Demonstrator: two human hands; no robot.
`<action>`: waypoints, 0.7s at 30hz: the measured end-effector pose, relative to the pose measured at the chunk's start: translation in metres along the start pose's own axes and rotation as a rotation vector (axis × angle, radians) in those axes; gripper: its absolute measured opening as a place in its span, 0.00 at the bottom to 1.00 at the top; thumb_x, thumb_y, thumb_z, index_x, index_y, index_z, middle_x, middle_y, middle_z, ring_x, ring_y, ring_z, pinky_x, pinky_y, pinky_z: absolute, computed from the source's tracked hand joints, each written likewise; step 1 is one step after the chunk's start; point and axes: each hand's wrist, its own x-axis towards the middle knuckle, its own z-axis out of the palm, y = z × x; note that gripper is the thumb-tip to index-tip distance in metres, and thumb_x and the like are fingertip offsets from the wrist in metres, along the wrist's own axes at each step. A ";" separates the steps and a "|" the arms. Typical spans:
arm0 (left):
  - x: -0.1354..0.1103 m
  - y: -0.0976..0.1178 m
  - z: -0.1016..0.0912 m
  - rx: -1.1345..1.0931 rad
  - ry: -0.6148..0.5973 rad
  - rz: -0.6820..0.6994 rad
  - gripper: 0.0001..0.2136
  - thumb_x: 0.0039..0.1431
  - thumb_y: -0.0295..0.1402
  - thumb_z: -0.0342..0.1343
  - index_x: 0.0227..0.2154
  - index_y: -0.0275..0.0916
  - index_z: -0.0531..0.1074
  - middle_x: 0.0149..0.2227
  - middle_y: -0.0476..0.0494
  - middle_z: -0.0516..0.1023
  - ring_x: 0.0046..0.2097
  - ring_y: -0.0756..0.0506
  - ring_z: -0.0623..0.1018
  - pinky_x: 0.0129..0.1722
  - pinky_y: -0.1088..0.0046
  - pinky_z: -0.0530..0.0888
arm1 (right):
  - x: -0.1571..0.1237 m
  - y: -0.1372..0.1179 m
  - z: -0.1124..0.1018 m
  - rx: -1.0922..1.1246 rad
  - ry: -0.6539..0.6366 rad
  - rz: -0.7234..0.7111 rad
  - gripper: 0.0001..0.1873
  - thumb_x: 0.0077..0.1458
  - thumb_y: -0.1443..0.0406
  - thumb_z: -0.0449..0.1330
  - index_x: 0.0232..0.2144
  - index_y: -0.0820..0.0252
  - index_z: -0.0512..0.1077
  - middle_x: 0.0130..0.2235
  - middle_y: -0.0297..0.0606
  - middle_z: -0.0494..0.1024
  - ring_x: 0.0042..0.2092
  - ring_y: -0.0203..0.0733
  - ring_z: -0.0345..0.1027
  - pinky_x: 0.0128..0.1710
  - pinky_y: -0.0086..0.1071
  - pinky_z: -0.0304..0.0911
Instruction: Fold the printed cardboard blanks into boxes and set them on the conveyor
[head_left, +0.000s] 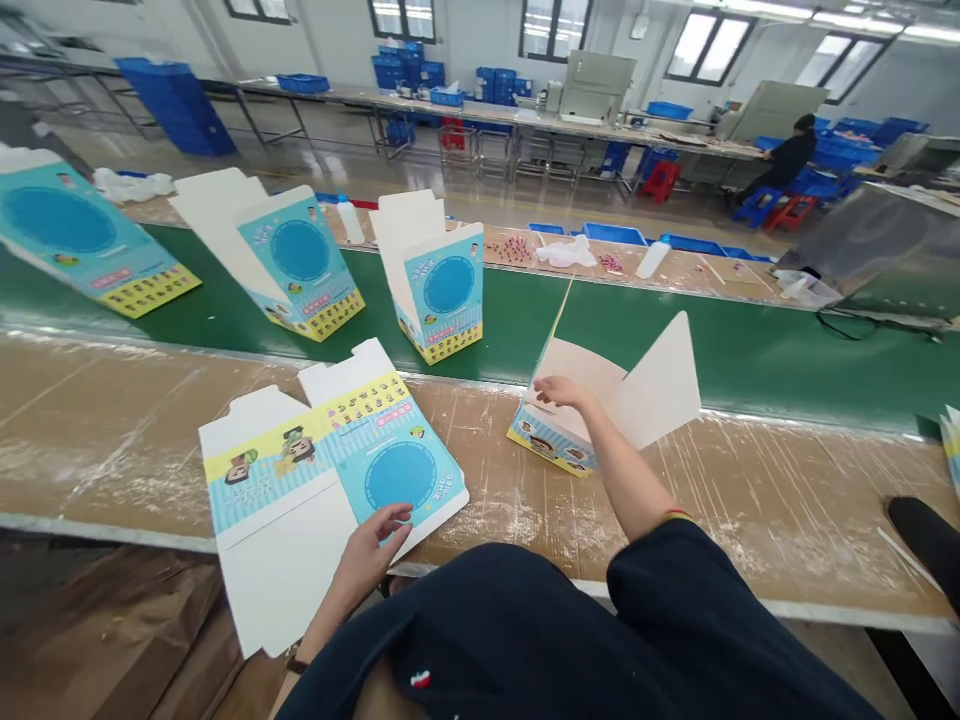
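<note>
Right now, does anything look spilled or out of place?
Possibly the small reddish pieces scattered loose beside the crumpled white material, beyond the green surface: no container shows around them, so they could be spilled, or laid out deliberately.

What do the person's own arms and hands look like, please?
The left hand is ungloved, with a dark wristband; the right hand is ungloved too. The dark navy right sleeve has a thin red-and-yellow strip at its edge.
</note>
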 end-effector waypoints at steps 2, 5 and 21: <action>0.004 -0.012 -0.009 -0.020 0.094 -0.048 0.22 0.44 0.54 0.60 0.37 0.43 0.80 0.42 0.39 0.87 0.44 0.35 0.86 0.51 0.56 0.82 | -0.018 -0.001 -0.009 -0.034 -0.119 -0.010 0.26 0.68 0.50 0.53 0.40 0.64 0.81 0.39 0.43 0.86 0.38 0.41 0.81 0.40 0.30 0.73; 0.011 -0.036 -0.026 -0.016 0.322 -0.163 0.18 0.46 0.49 0.58 0.36 0.43 0.78 0.43 0.39 0.87 0.45 0.34 0.85 0.51 0.56 0.81 | -0.047 0.008 -0.009 -0.446 -0.195 -0.010 0.18 0.62 0.59 0.64 0.53 0.59 0.79 0.47 0.47 0.86 0.48 0.52 0.81 0.45 0.35 0.72; 0.015 -0.103 -0.063 0.152 0.905 -0.693 0.28 0.59 0.37 0.51 0.60 0.26 0.72 0.59 0.20 0.77 0.66 0.26 0.72 0.67 0.48 0.67 | 0.128 0.003 -0.080 -1.085 0.180 0.072 0.25 0.66 0.70 0.46 0.51 0.54 0.80 0.51 0.58 0.83 0.52 0.55 0.81 0.43 0.41 0.71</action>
